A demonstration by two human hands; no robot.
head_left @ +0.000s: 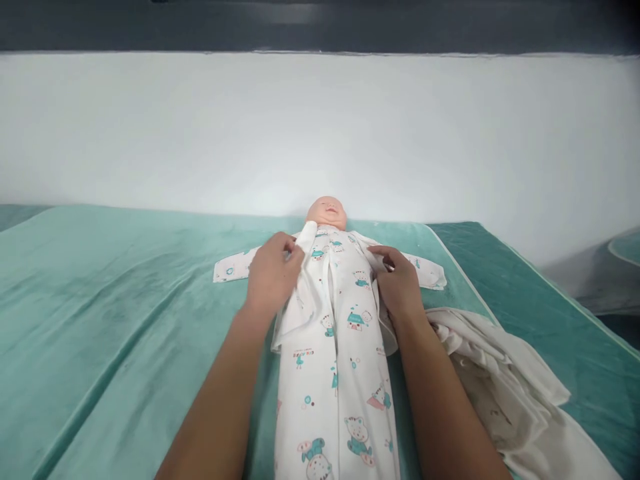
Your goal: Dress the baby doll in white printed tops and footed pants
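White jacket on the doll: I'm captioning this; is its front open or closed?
Open: the jacket lies parted, left hand at one side, right hand at the other, printed garment showing between.

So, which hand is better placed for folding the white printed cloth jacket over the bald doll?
Probably the left hand: it pinches a jacket edge raised near the doll's head; the right hand's hold looks unclear.

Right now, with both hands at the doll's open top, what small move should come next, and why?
I'd probably draw the white flap at the left hand inward over the doll: it is turned back, plain side showing, and the printed garment between the hands lies uncovered.
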